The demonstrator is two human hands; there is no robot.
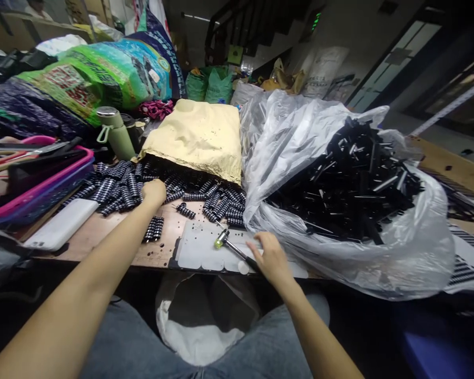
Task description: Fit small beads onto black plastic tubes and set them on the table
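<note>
My left hand [154, 193] is closed at the edge of a pile of black ribbed cylinders with silvery bands [112, 184]. Whatever its fingers hold is hidden by the back of the hand. My right hand [274, 261] is low over the table, thumb and fingers apart, beside the plastic bag. A small hammer [235, 248] with a yellow-green clear face and black grip lies slanted on a pale flat sheet [195, 250], its grip reaching the thumb side of that hand. A short row of ribbed cylinders [154, 229] lies apart, nearer me; a loose piece [186, 211] sits right of my left hand.
A clear bag [288, 152] full of black strips [351, 189] stands at right. Yellow cloth [199, 134] covers part of the pile. A pink-rimmed basket [89, 155], white phone-like slab [65, 223] and green flask [116, 134] are at left. An open white sack [193, 345] hangs between my knees.
</note>
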